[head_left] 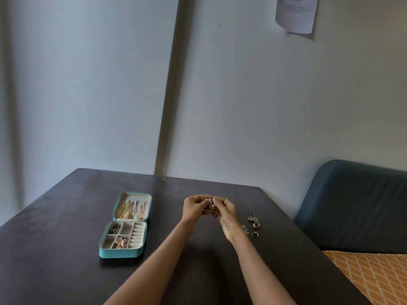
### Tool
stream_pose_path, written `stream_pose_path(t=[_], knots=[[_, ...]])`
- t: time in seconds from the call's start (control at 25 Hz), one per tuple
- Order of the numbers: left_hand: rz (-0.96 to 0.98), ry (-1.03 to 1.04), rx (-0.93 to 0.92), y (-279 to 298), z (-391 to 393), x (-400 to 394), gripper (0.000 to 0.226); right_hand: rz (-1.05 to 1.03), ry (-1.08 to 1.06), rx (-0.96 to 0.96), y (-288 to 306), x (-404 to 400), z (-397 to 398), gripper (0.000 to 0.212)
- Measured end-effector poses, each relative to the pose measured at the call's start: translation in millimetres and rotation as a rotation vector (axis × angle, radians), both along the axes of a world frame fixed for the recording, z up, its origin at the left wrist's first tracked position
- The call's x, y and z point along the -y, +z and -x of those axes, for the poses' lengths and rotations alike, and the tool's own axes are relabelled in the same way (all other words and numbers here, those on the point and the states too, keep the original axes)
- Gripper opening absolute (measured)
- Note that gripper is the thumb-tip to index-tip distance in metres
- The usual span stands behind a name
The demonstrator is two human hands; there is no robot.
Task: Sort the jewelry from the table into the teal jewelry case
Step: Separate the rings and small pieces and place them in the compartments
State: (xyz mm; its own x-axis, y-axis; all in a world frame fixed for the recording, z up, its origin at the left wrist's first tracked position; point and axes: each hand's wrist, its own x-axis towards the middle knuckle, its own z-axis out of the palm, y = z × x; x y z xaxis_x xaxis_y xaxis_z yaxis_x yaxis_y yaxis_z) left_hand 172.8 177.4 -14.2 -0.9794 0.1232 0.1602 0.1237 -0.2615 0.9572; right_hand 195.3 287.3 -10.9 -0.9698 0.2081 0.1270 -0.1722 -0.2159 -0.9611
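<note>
Both forearms reach up from the bottom edge of the frame over the dark surface [66,216], meeting at centre. Left hand [193,209] and right hand [228,213] each pinch a small rose-gold earring [211,202] between curled fingers, raised above the surface. Left of the hands lies the open teal jewelry case [122,253], chains in its lid, pieces in some compartments. Loose rings [254,224] sit just right of the right hand

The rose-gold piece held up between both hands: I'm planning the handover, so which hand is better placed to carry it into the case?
Probably the left hand: it pinches the rose-gold piece and is nearer the teal jewelry case.
</note>
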Motion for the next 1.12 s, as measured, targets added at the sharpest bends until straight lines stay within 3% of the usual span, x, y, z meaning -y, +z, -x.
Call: stream_pose_path(t=[0.2, 0.36, 0.48, 0.68, 0.88, 1.12], knots=[[0.279, 0.043, -0.146, 13.7, 3.3, 38.8, 0.013, -0.098, 0.002, 0.019, 15.5, 28.1, -4.3, 0.011], [0.444, 0.116, -0.259, 20.4, 0.9, 59.9, 0.015, -0.016, 0.106, 0.050, 19.1, 45.0, -11.3, 0.013], [0.436, 0.137, -0.250, 16.1, -1.1, 69.0, 0.015, -0.042, 0.135, 0.038, 16.9, 52.0, -15.8, 0.015], [0.182, -0.010, -0.054, 10.3, -4.0, 87.1, 0.013, -0.142, 0.030, 0.023, 9.9, 61.5, -18.1, 0.018], [0.237, -0.054, -0.087, 13.0, -7.8, 101.5, 0.005, -0.199, 0.005, -0.006, 3.2, 71.5, -16.3, 0.017], [0.366, 0.025, -0.161, 15.4, -7.2, 116.4, 0.014, -0.216, 0.028, -0.014, -3.6, 90.3, -15.4, 0.013]])
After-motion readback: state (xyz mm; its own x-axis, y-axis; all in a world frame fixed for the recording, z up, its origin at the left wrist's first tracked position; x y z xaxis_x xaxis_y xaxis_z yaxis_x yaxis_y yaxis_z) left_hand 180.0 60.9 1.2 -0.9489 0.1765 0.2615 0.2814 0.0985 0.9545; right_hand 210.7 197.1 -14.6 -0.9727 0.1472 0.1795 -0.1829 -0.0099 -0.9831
